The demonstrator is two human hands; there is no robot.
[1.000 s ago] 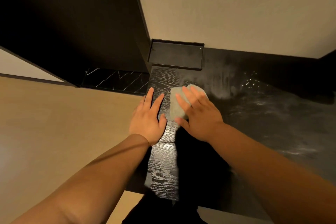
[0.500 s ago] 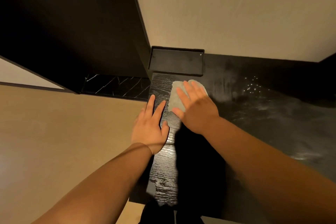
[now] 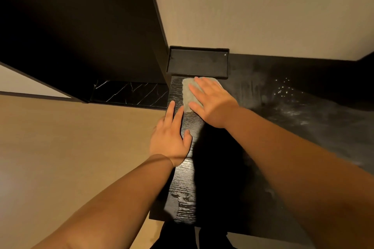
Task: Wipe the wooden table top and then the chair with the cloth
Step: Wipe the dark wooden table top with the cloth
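A single wide-angle head view looks steeply down from close above the left end of the dark tabletop (image 3: 182, 198), facing the pale wall (image 3: 263, 6), floor (image 3: 70, 147) at left

Domestic room: dark wooden table (image 3: 182, 198), black tray (image 3: 198, 62), beige wall (image 3: 263, 6).

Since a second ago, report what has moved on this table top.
The right hand, flat on the cloth, pushed it away along the table top, up to the black tray. The left hand stayed flat at the table's left edge; the tray stayed put.
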